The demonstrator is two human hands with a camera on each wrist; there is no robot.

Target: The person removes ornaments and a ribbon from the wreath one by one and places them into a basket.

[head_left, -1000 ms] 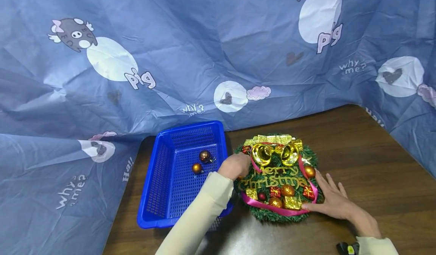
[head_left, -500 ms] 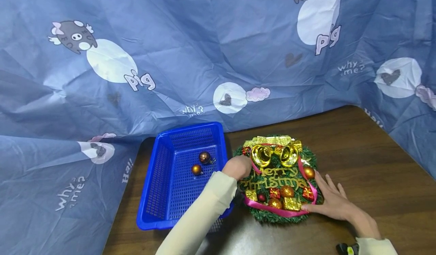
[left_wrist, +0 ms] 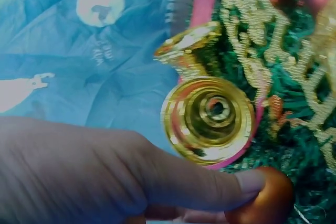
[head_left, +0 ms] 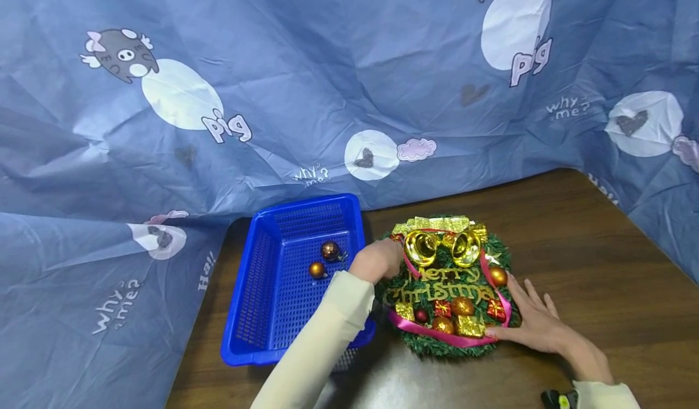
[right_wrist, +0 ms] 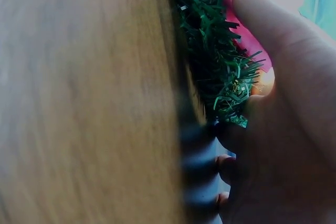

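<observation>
Pinching an orange bauble [left_wrist: 261, 199] on the wreath [head_left: 449, 289], your left hand [head_left: 375, 262] has barely shifted; right hand [head_left: 532, 319] stays flat, steadying the near-right edge

Wreath [head_left: 448, 287] carries gold glitter lettering "Merry Christmas" across its middle. Blue backdrop cloth [head_left: 306, 81] is printed w/ "pig" beside white ovals, "why? me?" in several spots, plus "Ha!!" at lower left.

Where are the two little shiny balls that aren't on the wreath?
In the head view, the two balls lie inside the blue basket, near its far right side, just left of the left hand and the wreath.
</observation>
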